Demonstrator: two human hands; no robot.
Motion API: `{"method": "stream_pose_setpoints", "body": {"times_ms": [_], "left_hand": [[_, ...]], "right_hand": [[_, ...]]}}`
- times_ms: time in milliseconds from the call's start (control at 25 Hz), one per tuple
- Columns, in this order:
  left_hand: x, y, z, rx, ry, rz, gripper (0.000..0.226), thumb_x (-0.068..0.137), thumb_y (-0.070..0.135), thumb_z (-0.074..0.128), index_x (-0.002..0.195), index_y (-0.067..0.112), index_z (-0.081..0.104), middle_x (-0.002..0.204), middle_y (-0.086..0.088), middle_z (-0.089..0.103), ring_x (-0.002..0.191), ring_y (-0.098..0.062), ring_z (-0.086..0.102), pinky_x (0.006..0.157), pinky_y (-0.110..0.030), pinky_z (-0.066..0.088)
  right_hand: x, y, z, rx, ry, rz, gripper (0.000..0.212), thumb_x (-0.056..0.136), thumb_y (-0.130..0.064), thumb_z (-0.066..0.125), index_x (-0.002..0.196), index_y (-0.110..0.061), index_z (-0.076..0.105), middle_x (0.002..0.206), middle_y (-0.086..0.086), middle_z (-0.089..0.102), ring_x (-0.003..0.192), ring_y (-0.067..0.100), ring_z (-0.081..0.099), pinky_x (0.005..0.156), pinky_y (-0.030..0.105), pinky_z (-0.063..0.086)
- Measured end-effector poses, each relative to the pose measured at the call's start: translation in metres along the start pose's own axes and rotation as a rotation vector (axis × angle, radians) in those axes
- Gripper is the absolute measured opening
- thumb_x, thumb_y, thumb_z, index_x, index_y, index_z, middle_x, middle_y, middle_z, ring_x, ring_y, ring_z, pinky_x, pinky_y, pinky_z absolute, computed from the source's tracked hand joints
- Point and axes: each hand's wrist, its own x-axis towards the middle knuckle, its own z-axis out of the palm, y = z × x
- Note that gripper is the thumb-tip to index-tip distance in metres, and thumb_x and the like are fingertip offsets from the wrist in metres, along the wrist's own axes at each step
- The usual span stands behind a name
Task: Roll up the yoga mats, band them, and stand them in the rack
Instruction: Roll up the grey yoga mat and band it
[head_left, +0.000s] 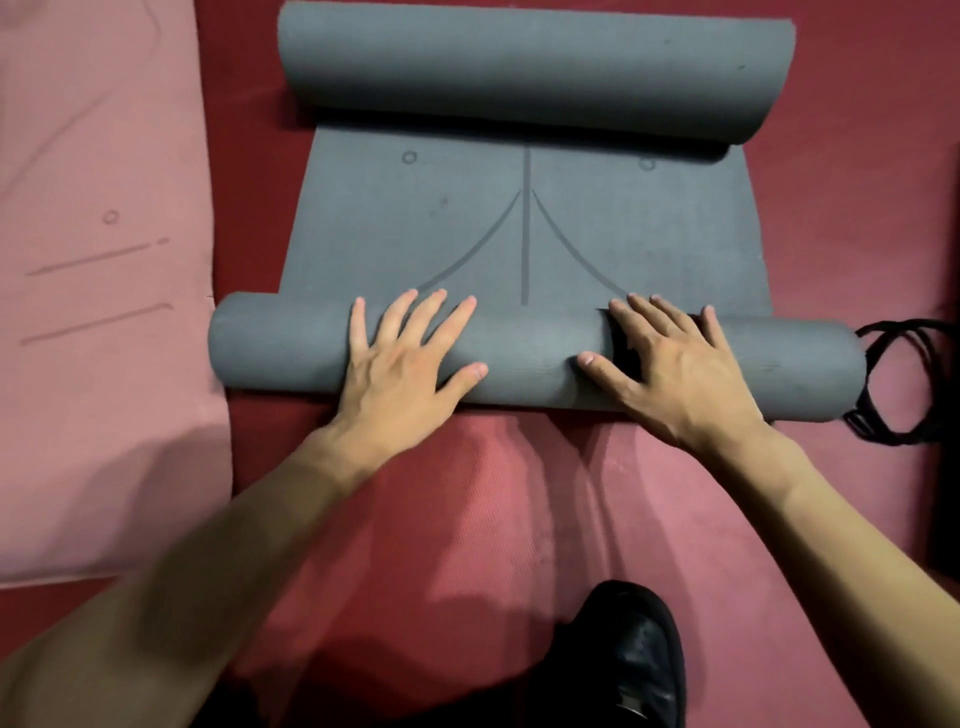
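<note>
Fingers (397, 319) spread, I press left hand (400, 374) and right hand (675, 374) on near roll of grey mat (524, 234) | middle unrolled | pink mat (104, 260) flat, straps (862, 423) unused, rack unseen

no legible text, grey mat (623, 234) seemingly only line-marked
</note>
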Motion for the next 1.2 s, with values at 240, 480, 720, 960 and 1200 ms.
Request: {"method": "stream_pose_setpoints", "body": {"times_ms": [240, 480, 720, 960, 1200], "left_hand": [[0.004, 0.002, 0.003, 0.058, 0.064, 0.028, 0.075, 0.094, 0.067, 0.029, 0.16, 0.033, 0.025, 0.167, -0.006, 0.026, 0.154, -0.028, 0.019, 0.12, -0.066, 0.004], [0.031, -0.005, -0.001, 0.022, 0.039, 0.026, 0.079, 0.09, 0.071, 0.027, 0.16, 0.035, 0.023, 0.168, -0.004, 0.021, 0.155, -0.025, 0.016, 0.121, -0.064, 0.004], [0.041, -0.01, 0.002, -0.041, 0.051, 0.018, 0.071, 0.095, 0.063, 0.031, 0.16, 0.033, 0.026, 0.166, 0.001, 0.029, 0.154, -0.02, 0.02, 0.124, -0.058, 0.002], [0.05, -0.012, -0.005, 0.093, 0.054, 0.058, 0.079, 0.095, 0.067, 0.038, 0.162, 0.03, 0.018, 0.168, -0.006, 0.021, 0.156, -0.027, 0.013, 0.119, -0.071, 0.009], [0.054, -0.018, -0.001, 0.189, 0.085, 0.133, 0.098, 0.08, 0.071, 0.061, 0.16, 0.029, 0.022, 0.164, -0.015, 0.027, 0.154, -0.031, 0.018, 0.118, -0.072, 0.009]], "right_hand": [[0.016, 0.006, -0.001, -0.012, -0.062, -0.042, 0.111, 0.073, -0.092, 0.027, 0.161, -0.025, 0.022, 0.169, 0.002, 0.02, 0.157, 0.021, 0.012, 0.125, 0.052, 0.001], [-0.006, -0.011, 0.005, -0.033, 0.007, -0.029, 0.104, 0.082, -0.075, 0.051, 0.164, -0.025, 0.009, 0.171, 0.007, 0.002, 0.158, 0.026, -0.003, 0.122, 0.062, 0.001], [0.029, -0.008, -0.004, -0.097, -0.035, -0.009, 0.107, 0.085, -0.07, 0.06, 0.163, -0.022, 0.007, 0.171, 0.009, 0.004, 0.158, 0.028, 0.0, 0.121, 0.063, 0.002], [0.066, 0.0, -0.029, -0.086, -0.137, -0.062, 0.122, 0.066, -0.074, 0.077, 0.161, -0.024, 0.02, 0.166, 0.0, 0.027, 0.154, 0.024, 0.02, 0.123, 0.059, 0.01], [0.06, 0.008, -0.027, -0.102, 0.048, -0.143, 0.106, 0.059, -0.074, 0.081, 0.149, -0.029, 0.047, 0.15, -0.004, 0.054, 0.139, 0.019, 0.049, 0.12, 0.047, 0.03]]}}
